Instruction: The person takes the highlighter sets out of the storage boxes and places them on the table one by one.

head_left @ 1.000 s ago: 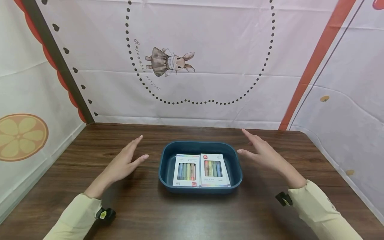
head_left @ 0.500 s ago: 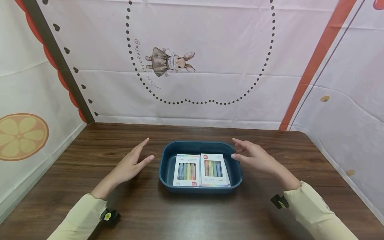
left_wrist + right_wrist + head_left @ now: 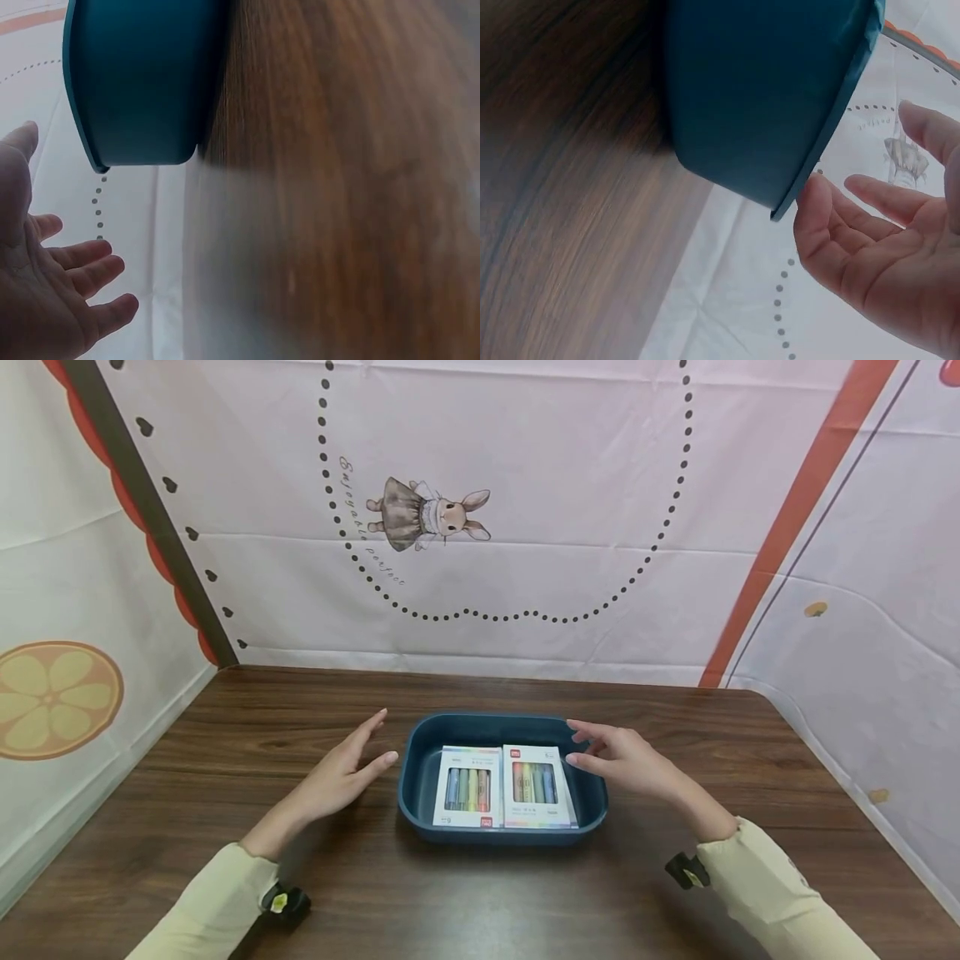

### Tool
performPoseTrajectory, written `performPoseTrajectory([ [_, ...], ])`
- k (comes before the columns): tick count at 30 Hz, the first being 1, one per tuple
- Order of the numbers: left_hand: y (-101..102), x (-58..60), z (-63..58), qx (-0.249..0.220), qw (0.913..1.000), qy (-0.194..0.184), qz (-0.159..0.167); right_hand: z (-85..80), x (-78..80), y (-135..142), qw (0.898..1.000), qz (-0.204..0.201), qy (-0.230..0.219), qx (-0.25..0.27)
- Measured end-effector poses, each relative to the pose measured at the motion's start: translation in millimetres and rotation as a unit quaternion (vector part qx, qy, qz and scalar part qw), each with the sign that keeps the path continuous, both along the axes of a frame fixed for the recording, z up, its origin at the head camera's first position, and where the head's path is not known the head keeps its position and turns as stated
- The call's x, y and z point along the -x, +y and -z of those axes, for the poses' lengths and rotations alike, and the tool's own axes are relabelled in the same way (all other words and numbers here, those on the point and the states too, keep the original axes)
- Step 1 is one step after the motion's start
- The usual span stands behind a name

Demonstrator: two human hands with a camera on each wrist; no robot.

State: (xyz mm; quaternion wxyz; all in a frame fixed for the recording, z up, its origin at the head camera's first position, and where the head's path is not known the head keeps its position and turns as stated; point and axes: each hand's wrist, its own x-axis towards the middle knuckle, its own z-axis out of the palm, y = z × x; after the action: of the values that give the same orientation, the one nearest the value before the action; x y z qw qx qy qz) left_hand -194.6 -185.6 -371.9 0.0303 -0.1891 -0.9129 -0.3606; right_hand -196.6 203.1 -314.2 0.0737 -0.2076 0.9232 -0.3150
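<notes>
In the head view a dark blue plastic bin (image 3: 502, 837) stands on the table. Two white boxes of crayon-like sticks lie side by side in it: a left box (image 3: 467, 756) and a right box (image 3: 534, 817), each with a window showing coloured sticks. My left hand (image 3: 336, 781) is just left of the bin, fingers extended and thumb apart, holding nothing. My right hand (image 3: 637, 764) reaches over the bin's right rim, its thumb and fingertips above the inside near the right box. From the right wrist, the fingers show bent loosely close by the rim (image 3: 821, 150), with nothing held.
The brown wood-grain table (image 3: 480, 910) extends around the bin on all sides. A white cloth (image 3: 570, 485) printed with a rabbit and dotted lines hangs behind it, and more cloth borders the left and right sides. Both wrists wear a small black strapped device.
Both hands have moved inward toward the bin. My right hand has come from outside the rim to over the bin's right end. The bin and boxes stay in place.
</notes>
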Motion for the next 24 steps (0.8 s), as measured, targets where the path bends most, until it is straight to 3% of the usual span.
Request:
performPoseTrajectory([
  [10,9.8,-0.5,1.1,-0.03,0.9988,-0.036,0.011,0.4,0.0,-8.4,0.999,-0.015,-0.016,-0.028],
  [24,18.2,-1.9,-2.4,-0.049,0.9972,-0.041,0.039,3.2,4.7,-17.4,0.996,-0.041,-0.044,-0.07],
])
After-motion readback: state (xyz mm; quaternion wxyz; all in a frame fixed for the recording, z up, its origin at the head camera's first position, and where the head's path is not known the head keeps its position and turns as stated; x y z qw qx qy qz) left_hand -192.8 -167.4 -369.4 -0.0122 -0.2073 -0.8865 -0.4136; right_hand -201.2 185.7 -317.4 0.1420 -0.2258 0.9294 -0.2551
